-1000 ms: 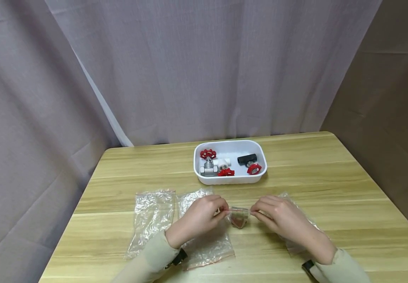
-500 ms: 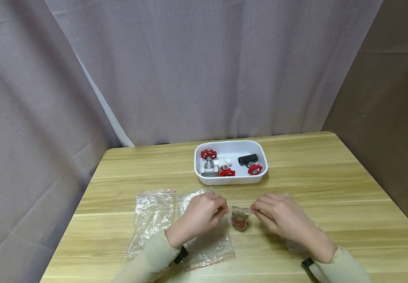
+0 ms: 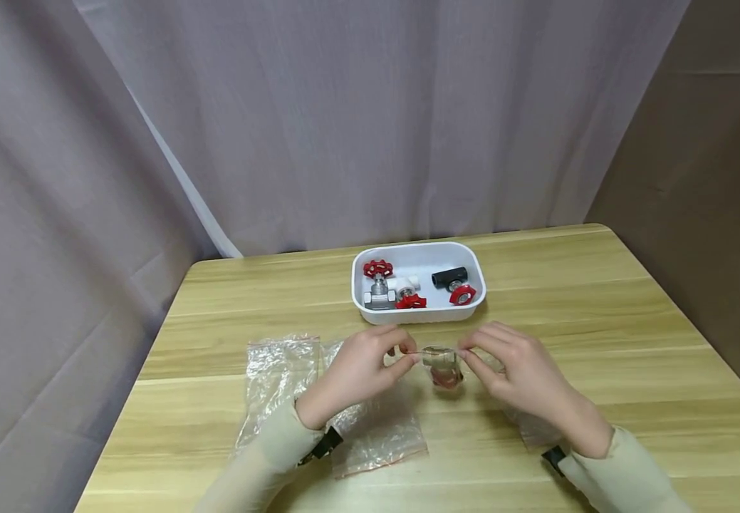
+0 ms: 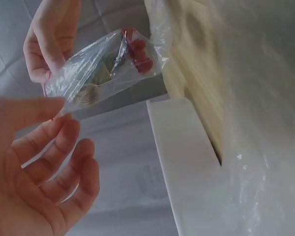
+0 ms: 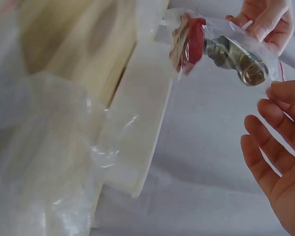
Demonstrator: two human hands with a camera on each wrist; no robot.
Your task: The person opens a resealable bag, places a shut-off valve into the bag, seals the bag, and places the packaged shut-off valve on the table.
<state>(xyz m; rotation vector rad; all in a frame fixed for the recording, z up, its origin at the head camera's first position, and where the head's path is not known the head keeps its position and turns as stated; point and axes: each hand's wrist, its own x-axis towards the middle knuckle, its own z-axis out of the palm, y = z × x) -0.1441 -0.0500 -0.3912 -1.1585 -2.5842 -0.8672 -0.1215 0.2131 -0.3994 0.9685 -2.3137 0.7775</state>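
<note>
A small clear zip bag [image 3: 430,355] is stretched between both hands above the table. Inside it, a brass-coloured valve [image 5: 231,55] hangs with its red handwheel [image 5: 191,45] at the bottom. My left hand [image 3: 360,367] pinches one top corner of the bag between thumb and forefinger, the other fingers loosely bent. At the opposite top corner, my right hand [image 3: 526,370] pinches in the same way. The threaded open end of the valve sits close to the bag's red seal line in the right wrist view.
Behind the hands stands a white tray [image 3: 421,315] holding a metal valve [image 3: 379,293], a white valve [image 3: 406,286] and a black valve [image 3: 450,278], all with red handwheels. Flat clear bags lie at the left [image 3: 280,370], under the left forearm [image 3: 382,438] and under the right hand [image 3: 536,429].
Both hands have moved up and away from the body, carrying the bagged valve with them. The head view has tilted slightly, and the valves in the tray stay in place.
</note>
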